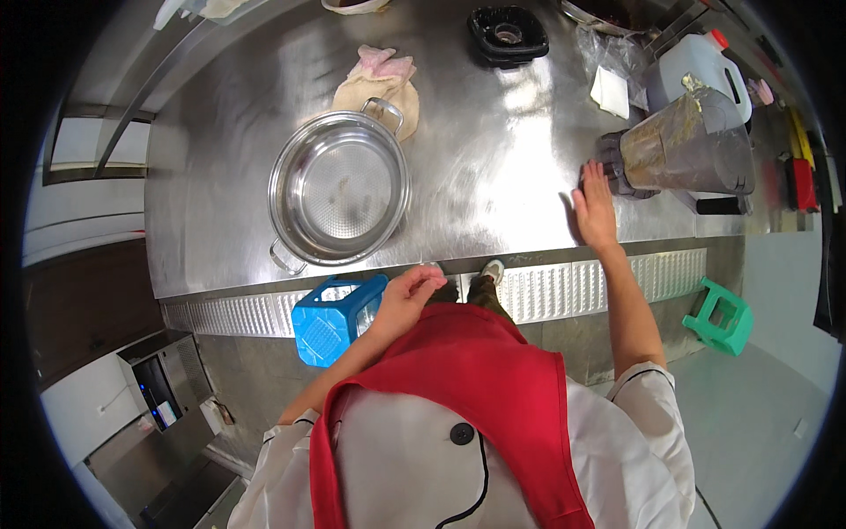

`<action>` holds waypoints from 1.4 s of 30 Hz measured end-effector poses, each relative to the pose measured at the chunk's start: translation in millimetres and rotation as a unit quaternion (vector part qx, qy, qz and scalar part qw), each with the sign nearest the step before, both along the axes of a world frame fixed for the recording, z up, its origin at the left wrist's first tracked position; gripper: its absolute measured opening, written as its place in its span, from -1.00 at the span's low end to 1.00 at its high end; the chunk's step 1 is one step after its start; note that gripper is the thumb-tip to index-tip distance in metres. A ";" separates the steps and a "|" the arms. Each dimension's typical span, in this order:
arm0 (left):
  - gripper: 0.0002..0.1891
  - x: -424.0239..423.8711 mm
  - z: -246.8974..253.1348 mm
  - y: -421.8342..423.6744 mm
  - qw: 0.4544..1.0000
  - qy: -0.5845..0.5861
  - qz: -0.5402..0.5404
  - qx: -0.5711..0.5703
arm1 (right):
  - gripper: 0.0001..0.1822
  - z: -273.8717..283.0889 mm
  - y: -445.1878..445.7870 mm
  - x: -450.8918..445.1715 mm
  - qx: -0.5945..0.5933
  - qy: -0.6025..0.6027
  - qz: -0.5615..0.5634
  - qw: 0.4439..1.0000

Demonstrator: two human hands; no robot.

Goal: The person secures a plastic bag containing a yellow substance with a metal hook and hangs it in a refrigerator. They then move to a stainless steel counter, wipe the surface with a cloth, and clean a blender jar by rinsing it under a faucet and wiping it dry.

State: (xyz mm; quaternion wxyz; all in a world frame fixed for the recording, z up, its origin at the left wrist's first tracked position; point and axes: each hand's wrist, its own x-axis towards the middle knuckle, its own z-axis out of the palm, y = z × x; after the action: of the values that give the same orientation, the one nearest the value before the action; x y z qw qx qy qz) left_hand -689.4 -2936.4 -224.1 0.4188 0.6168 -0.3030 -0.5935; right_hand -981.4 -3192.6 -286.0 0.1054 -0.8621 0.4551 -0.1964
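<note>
My right hand (597, 206) lies against the base of a soiled blender jar (681, 149), its fingers extended and its palm towards the steel worktop (476, 198). The jar leans to the right, and residue coats its inside. In front of my apron, off the worktop's near edge, my left hand (413, 294) is held with curled fingers; whether anything small is between them cannot be told. A wide two-handled stainless steel pot (340, 188) stands at the left of the worktop, with only a small dark spot on its bottom. Its far handle overlaps a beige and pink cloth (380, 86).
Black plastic containers (507, 36) sit at the back. A white jug with a red cap (687, 66), a clear plastic bag and a folded white paper (610, 92) are at the right. A blue stool (324, 334) and a green stool (720, 316) stand on the floor.
</note>
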 end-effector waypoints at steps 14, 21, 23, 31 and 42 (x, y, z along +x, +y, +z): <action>-0.77 -9.2 -6.3 1.7 1.000 0.005 -0.011 0.012 | -0.41 13.5 130.7 90.5 0.445 -0.300 0.214 0.816; -0.79 -5.4 -6.7 17.7 0.999 0.010 0.038 0.006 | -0.25 37.4 78.4 33.1 0.528 -0.611 -0.038 0.589; -0.79 -2.0 -7.7 24.5 0.998 0.011 0.062 0.012 | -0.30 8.0 51.6 -11.4 0.399 -0.548 -0.060 0.733; -0.75 8.3 -4.7 26.2 0.994 0.043 0.090 0.047 | -0.48 -12.1 80.4 56.3 0.210 -0.185 0.020 0.960; -0.69 43.6 2.6 38.9 0.956 0.151 0.249 0.044 | -0.42 66.8 96.7 219.3 0.756 -0.456 0.190 0.430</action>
State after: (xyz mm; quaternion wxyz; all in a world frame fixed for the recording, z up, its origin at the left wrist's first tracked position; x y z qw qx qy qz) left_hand -645.8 -2897.5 -221.6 0.5664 0.5939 -0.0464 -0.5695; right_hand -762.1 -3095.9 -219.1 0.9418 -0.2876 0.1322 -0.1134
